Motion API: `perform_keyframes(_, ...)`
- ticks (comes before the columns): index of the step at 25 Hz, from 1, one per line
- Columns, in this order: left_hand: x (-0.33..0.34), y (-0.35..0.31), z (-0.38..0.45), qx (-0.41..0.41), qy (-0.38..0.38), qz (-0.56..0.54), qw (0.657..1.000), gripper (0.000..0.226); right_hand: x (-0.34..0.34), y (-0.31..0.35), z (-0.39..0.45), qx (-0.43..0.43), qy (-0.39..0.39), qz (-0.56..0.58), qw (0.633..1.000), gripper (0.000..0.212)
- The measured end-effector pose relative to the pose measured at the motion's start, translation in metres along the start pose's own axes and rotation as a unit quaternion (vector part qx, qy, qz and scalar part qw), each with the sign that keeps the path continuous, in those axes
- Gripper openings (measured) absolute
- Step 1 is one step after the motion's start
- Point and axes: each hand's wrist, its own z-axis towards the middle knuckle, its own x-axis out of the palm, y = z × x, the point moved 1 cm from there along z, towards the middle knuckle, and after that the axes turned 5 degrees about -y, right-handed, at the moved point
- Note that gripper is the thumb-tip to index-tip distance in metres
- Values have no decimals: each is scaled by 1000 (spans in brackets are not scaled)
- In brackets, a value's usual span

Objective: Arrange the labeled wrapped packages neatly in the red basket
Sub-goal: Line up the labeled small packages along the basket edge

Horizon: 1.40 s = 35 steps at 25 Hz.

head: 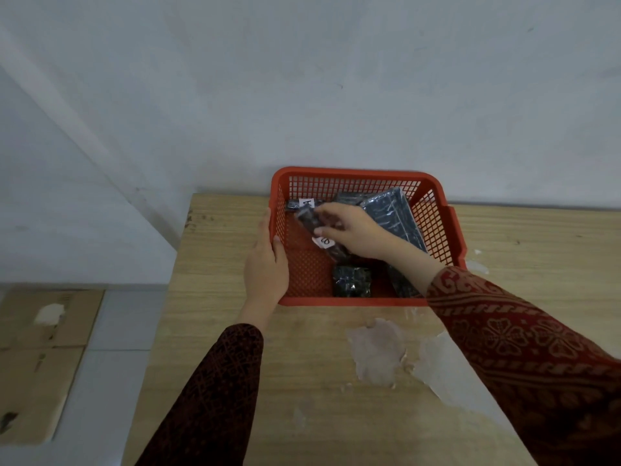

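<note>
Gripping a long package [314, 227], right hand [353, 233] inside red basket [437, 216].

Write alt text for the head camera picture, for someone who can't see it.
A person's right hand reaches into a red basket and grips a long dark wrapped package with a white label, while the left hand holds the basket's left rim. Other dark wrapped packages lie inside, one small square package near the front. The basket sits on a wooden table against a pale wall.

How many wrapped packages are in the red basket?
5 visible: one labeled at the far left, one in the right hand, a small square near front, two at the right. More may be hidden.
</note>
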Motion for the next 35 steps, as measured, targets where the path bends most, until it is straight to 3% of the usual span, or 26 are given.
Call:
perform_keyframes(3,0,-1,1,-7,6,-12,1000,49,-13,-2,-3,66,-53,196,977,25)
perform_keyframes(5,0,0,1,-10,7,-12,1000,49,-9,0,-10,98,-19,312,945,20)
perform_keyframes(6,0,0,1,-10,8,-11,1000,49,-4,1,-14,92,11,303,949,21)
perform_keyframes(8,0,1,0,-10,8,-12,1000,49,10,1,-21,54,76,183,979,27)
perform_keyframes(11,0,0,0,-7,5,-16,1000,50,23,0,-16,14,130,83,988,31)
perform_keyframes(13,0,0,0,-11,6,-17,1000,50,28,2,-10,-13,198,-15,980,32)
perform_keyframes(16,1,0,-1,-10,4,-23,1000,49,47,-8,-14,15,284,-110,952,36)
perform_keyframes(24,2,5,3,-10,5,-23,1000,49,30,-4,-32,-46,194,-153,968,44)
perform_keyframes(25,3,5,2,-8,4,-24,1000,49,22,-8,-36,-71,184,-211,957,49)
perform_keyframes(27,2,3,1,-6,-1,-27,1000,48,12,-13,-43,-107,215,-383,892,59)
perform_keyframes(29,1,3,1,-6,2,-26,1000,48,11,-18,-48,-106,267,-461,840,64)
perform_keyframes(33,0,4,1,-11,9,-25,1000,48,5,-15,-40,-96,289,-453,838,63)
perform_keyframes(35,0,3,0,-18,11,-25,999,48,-1,-12,-34,-80,286,-425,855,60)
